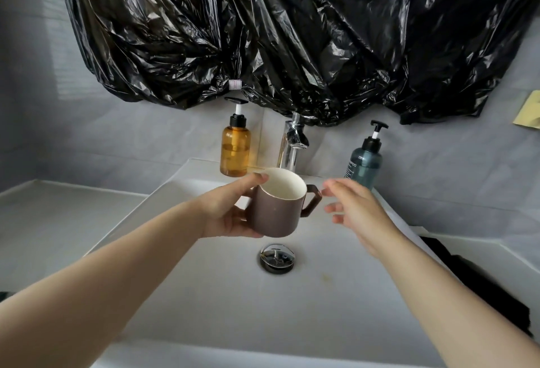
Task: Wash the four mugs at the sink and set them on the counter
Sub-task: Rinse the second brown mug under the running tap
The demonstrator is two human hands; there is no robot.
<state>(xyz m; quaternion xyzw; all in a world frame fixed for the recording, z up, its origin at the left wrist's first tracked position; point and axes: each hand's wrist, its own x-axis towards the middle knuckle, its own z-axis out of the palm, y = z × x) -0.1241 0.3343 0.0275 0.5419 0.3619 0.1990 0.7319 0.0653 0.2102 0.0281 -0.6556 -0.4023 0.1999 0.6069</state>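
Over sink (204,294), brown cream-lined mug (276,215)

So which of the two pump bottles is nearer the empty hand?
The blue-grey pump bottle, right of the faucet, just beyond the open right hand. The amber pump bottle stands left of the faucet, behind the mug.

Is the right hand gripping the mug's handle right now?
No: the right hand is open beside the handle, fingers spread, while the left hand alone holds the brown mug over the sink.
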